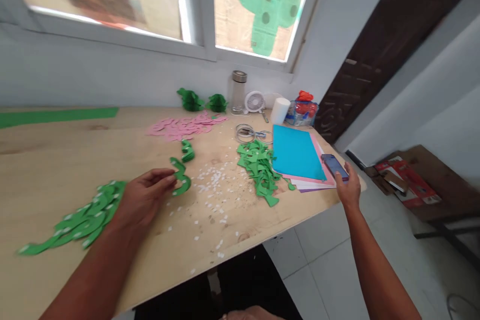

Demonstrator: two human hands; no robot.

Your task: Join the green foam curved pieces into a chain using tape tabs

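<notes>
My left hand (150,190) pinches the edge of a curved green piece (182,180) with white spots, over the table. Just behind it lies a small stack of similar green pieces (187,150). Left of my wrist spreads a larger pile of spotted green strips (90,215). At the table's right end my right hand (348,187) grips a phone (335,166) at its near end, beside the stacked coloured sheets. A blue sheet (298,152) tops that stack. Green scraps (258,167) are heaped to its left, and small white bits (215,180) are scattered in the middle.
Pink cutouts (187,126), green folded figures (191,100), a glass bottle (238,92), a small fan (255,102), a white roll (280,111) and a plastic basket (303,112) stand or lie towards the wall. Tape rings (244,133) lie before them. A cardboard box (416,180) is at the right.
</notes>
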